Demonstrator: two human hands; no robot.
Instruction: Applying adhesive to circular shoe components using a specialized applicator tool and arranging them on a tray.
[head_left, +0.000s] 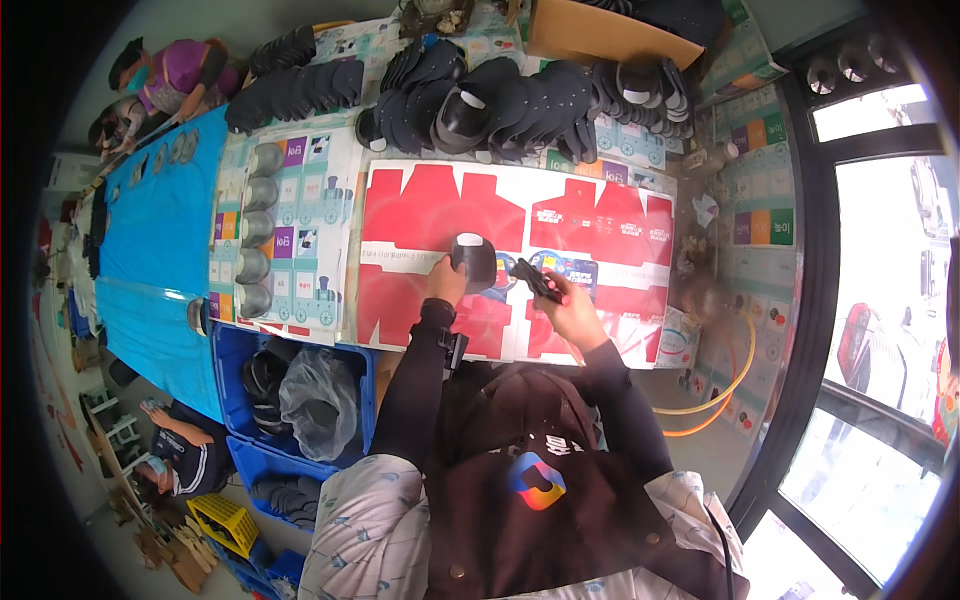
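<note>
On the red cardboard sheet (600,215), left hand (447,280) fingers grip a black cap (473,260); right hand (570,305) clasps a dark tool (533,277).

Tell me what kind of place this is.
Probably a small cap-making workshop: stacks of dark caps crowd the worktable, the left hand holds a cap, and blue crates stand beside it.
</note>
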